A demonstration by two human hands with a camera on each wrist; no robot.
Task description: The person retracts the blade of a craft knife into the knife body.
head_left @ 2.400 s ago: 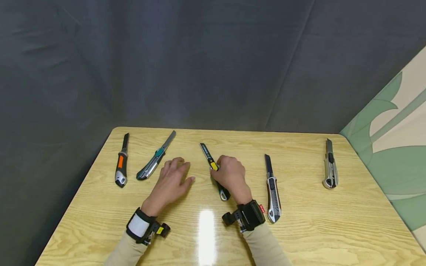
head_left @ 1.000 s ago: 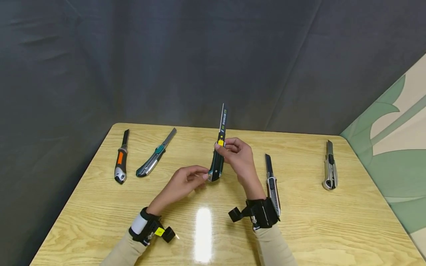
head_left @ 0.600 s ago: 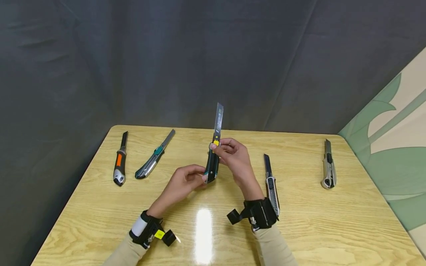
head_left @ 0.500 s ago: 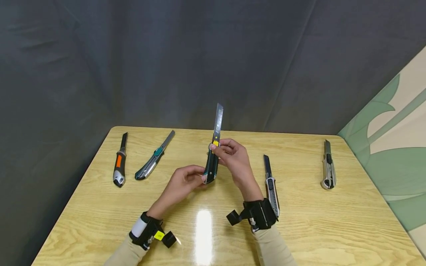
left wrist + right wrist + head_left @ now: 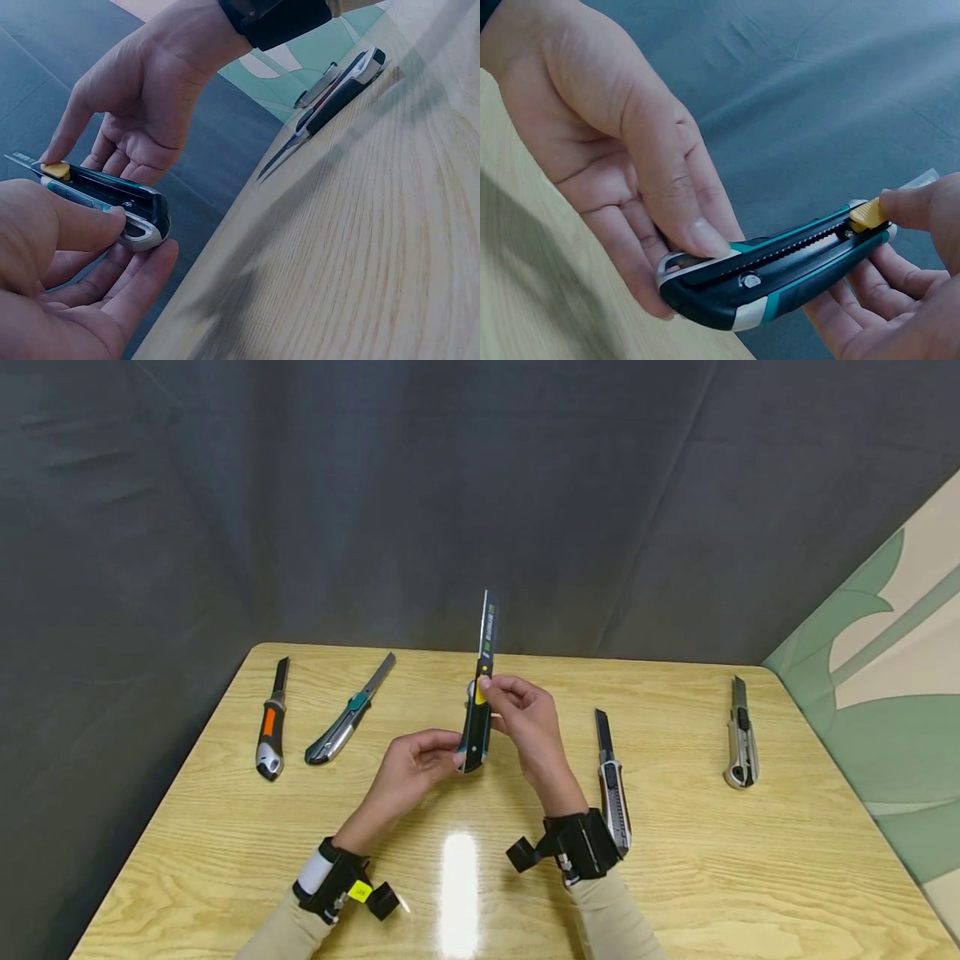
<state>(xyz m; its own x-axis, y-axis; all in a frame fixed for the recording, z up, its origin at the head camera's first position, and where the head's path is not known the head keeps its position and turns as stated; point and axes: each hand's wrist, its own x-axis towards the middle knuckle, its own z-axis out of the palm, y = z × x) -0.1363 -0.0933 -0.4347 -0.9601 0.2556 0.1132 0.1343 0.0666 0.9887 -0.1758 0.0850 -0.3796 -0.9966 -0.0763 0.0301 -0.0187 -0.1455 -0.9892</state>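
Observation:
A black and teal utility knife (image 5: 475, 728) is held up above the table, its long blade (image 5: 488, 625) extended and pointing upward. My left hand (image 5: 408, 781) pinches the handle's lower end between thumb and fingers. Higher up, my right hand (image 5: 531, 727) grips the handle near the blade. In the right wrist view, the right thumb presses the yellow slider (image 5: 868, 214), which sits at the front end of the toothed slot. The left wrist view shows the left thumb on the handle's butt (image 5: 141, 232) and fingers under it.
Utility knives lie on the wooden table (image 5: 675, 893): an orange and grey one (image 5: 272, 731) and a teal and silver one (image 5: 341, 727) at left, a silver and dark one (image 5: 614, 797) beside the right wrist, a silver one (image 5: 742, 739) at far right. A dark curtain (image 5: 450, 485) hangs behind.
Since the oldest frame, the right hand has lifted the knife off the table and the left hand has taken its lower end. Lately the right thumb has shifted up onto the slider and the blade has turned slightly.

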